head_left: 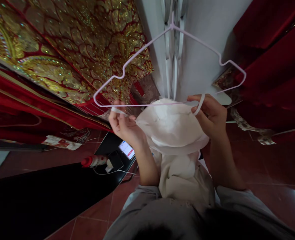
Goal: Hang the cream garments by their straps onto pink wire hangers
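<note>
A pale pink clothes hanger point(134, 57) hangs before me, its long bottom bar level with my hands. Below the bar droops a white fabric garment point(174, 125) with a thin white strap at each side; its exact kind is unclear. My left hand point(128, 125) is closed on the left strap point(118, 110), just under the bar. With thumb and fingers, my right hand point(211, 115) grips the right strap point(200, 104), which forms a loop at the bar. The right fingertips lie close to the bar; whether they touch it I cannot tell.
Red costumes with gold sequins point(87, 43) hang at the left, and red cloth point(275, 60) hangs at the right. Light grey cabinet doors point(205, 36) stand behind the hanger. On a black table point(49, 193) lie a lit phone point(127, 150), a red-capped bottle point(93, 161) and a white cable.
</note>
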The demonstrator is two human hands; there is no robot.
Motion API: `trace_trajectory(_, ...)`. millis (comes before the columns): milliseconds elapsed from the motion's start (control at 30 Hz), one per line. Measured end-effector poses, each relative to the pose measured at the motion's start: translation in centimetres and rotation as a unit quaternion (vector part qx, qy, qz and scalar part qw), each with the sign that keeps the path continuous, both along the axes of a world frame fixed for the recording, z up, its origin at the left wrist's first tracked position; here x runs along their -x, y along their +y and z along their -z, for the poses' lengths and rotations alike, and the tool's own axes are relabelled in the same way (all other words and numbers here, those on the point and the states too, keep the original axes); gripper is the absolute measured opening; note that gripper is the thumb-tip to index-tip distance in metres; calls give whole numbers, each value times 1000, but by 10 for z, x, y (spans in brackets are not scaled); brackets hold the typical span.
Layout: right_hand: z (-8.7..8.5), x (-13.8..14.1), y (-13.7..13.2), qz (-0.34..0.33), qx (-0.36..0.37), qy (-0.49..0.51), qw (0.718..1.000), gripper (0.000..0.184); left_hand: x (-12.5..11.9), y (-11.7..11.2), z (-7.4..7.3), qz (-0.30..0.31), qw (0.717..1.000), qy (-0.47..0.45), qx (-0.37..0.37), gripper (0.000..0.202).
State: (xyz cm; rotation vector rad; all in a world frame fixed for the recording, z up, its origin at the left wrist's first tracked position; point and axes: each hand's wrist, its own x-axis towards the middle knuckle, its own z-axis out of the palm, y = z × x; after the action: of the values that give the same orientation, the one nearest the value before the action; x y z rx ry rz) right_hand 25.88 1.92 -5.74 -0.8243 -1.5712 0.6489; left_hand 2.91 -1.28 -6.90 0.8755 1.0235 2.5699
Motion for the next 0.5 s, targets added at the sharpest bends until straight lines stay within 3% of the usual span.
trace_trajectory(233, 9, 5, -5, -10, 7, 52, 999, 30, 44, 14, -10, -59, 997, 51, 2, 14)
trace_trajectory(367, 13, 6, -8, -6, 19, 65, 998, 32, 63, 8, -3, -71, 993, 92, 11, 20)
trace_trajectory(500, 16, 4, -5, -20, 19, 64, 998, 30, 78, 4, 5, -57, 987, 152, 6, 11)
